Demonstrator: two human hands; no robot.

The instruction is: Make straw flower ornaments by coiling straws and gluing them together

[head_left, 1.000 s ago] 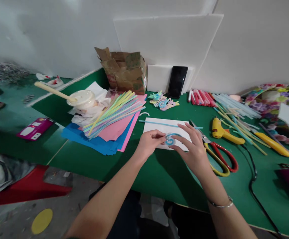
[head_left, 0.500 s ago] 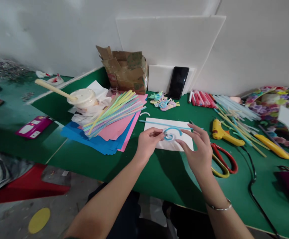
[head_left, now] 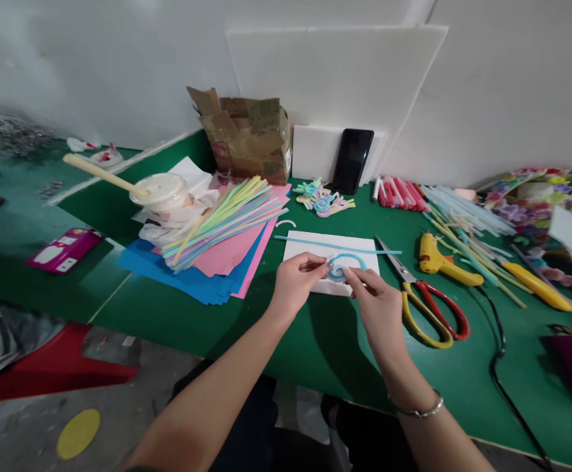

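Both my hands meet over a white sheet of paper (head_left: 365, 257) on the green table (head_left: 286, 328). My left hand (head_left: 294, 282) pinches one side of a light blue straw curled into a spiral (head_left: 341, 267). The fingertips of my right hand (head_left: 374, 303) pinch the spiral's other side. A loose arc of the straw sticks out to the right. A straight blue straw (head_left: 338, 246) lies across the paper just beyond the spiral.
Red-and-yellow scissors (head_left: 426, 303) and a yellow glue gun (head_left: 446, 261) with a black cord lie right of the paper. A pile of coloured straws (head_left: 224, 219) rests on pink and blue paper at left. A cardboard box (head_left: 246, 134), phone (head_left: 351, 160), markers and finished straw shapes line the back.
My right hand, spread flat over the spiral a second ago, has drawn its fingers together into a pinch on it. The straw's outer arc has sprung looser to the right.
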